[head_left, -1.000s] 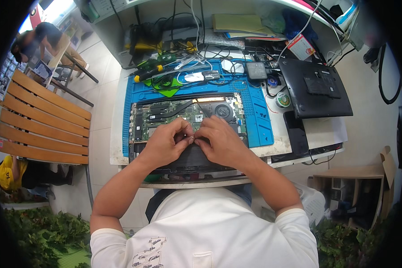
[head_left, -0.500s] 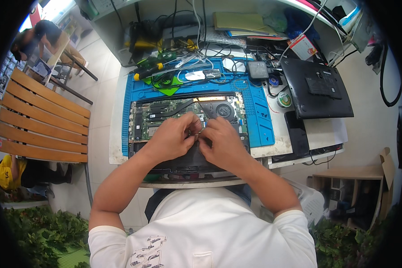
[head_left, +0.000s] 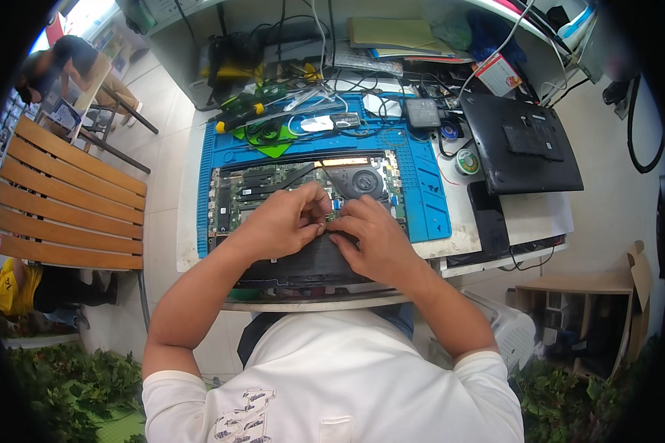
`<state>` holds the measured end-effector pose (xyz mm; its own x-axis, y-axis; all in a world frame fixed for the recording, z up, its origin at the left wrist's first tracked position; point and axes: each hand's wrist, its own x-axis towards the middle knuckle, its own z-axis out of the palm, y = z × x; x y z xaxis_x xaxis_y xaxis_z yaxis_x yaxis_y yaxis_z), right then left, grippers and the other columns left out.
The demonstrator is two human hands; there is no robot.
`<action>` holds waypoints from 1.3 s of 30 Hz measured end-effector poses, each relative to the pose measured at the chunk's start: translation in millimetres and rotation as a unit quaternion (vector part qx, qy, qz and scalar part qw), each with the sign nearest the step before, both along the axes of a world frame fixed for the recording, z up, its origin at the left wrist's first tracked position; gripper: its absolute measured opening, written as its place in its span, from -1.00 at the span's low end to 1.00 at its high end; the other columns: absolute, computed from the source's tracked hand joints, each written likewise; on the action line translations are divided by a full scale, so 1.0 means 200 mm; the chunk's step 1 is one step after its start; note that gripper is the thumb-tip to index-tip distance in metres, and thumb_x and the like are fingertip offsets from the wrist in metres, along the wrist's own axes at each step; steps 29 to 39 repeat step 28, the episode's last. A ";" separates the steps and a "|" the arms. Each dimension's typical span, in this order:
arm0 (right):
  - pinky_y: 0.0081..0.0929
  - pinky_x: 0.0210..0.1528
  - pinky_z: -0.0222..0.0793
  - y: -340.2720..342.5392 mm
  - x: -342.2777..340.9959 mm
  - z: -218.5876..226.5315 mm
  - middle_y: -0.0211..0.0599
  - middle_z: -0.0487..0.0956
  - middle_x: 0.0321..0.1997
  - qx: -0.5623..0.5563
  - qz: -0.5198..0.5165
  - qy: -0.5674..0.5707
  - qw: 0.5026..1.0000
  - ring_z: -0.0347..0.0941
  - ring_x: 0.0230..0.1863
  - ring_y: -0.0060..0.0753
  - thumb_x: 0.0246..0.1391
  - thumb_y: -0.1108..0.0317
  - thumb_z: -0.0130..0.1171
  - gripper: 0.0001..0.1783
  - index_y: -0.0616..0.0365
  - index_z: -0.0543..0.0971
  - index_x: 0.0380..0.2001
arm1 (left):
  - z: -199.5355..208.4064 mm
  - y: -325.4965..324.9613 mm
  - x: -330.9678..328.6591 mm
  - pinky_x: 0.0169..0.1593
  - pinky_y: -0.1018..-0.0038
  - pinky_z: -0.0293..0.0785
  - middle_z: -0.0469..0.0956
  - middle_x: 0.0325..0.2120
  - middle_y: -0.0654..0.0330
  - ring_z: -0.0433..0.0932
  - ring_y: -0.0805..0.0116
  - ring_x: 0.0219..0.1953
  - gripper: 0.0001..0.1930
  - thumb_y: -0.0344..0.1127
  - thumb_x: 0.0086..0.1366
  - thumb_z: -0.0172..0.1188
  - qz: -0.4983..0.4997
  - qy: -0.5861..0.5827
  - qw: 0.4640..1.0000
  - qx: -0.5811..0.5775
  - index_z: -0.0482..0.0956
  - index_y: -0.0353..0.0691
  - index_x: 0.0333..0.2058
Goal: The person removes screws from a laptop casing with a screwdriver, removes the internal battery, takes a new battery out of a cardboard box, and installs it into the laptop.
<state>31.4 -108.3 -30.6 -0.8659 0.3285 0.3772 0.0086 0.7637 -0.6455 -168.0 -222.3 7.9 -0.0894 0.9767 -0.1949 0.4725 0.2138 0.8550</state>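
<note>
An opened laptop base (head_left: 262, 181) lies in front of me, showing its green circuit board, dark heat pipes and a round fan (head_left: 365, 182). A black battery-like block (head_left: 303, 266) fills its near part. My left hand (head_left: 284, 221) is over the middle of the base, thumb and forefinger pinched together. Close beside it, my right hand (head_left: 377, 232) has curled fingers, with the thumb a little below the forefinger. The fingertips of both hands nearly meet at the board's near edge. Whatever small part they hold is hidden.
A blue work mat (head_left: 430, 214) lies under the laptop. Behind are a yellow-black screwdriver (head_left: 240, 118), tangled cables and a power adapter (head_left: 423, 114). To the right are a dark laptop (head_left: 521, 144), a solder spool (head_left: 466, 162) and a phone (head_left: 488, 214). A slatted bench (head_left: 70, 196) stands left.
My right thumb has dropped slightly away from its forefinger. My left hand stays nearly in place, still pinched. The whole view has shifted slightly.
</note>
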 end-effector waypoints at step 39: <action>-0.13 -0.01 0.40 0.03 -0.04 -0.03 -0.23 0.54 -0.23 0.058 0.062 0.033 0.996 0.45 -0.13 -0.07 0.00 0.52 0.41 -0.83 0.19 0.69 -0.28 | -0.04 -0.01 0.02 -0.28 0.49 0.40 0.61 -0.37 0.34 0.43 0.54 -0.39 -0.72 -0.57 0.30 0.42 0.024 0.021 0.999 0.004 0.47 -0.20 -0.16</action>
